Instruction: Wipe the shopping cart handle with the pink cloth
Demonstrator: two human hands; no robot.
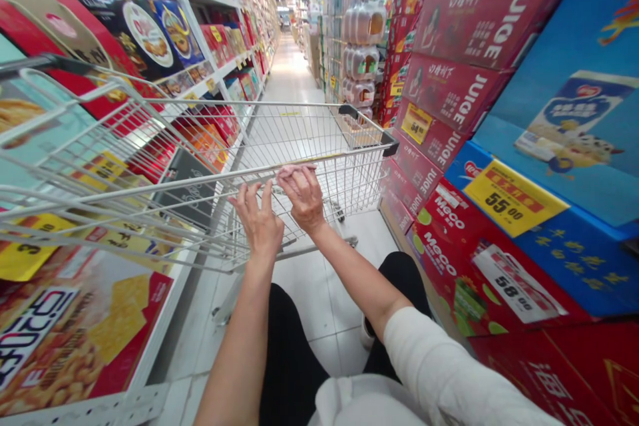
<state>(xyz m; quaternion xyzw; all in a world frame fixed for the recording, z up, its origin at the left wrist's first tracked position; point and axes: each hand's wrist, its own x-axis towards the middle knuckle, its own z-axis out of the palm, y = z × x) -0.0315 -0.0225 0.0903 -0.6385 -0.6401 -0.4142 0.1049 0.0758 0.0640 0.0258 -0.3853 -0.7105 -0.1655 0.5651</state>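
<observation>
Under the curled fingers of the right hand (pixel 304 198), a pink cloth (pixel 302 168) is held against the top rail (pixel 239 174) of the shopping cart (pixel 392 144). Just beside it, the left hand (pixel 260 223) is half-curled with gaps between its fingers, tips at the cart's side; whether it grips anything, I cannot tell. Even pressure through the cloth should serve best here, with the left hand steadying the cart. Left of the hands, a grey panel (pixel 187 188) bears white writing I cannot read. Right of them, stacked boxes (pixel 452 90) read "JUIGE"; lower, red boxes (pixel 432 239) say "Meco", with a white price sign (pixel 519 285) showing 58.00. Above that, a yellow price sign (pixel 514 198) on a blue box (pixel 559 116) reads 55.00.
</observation>
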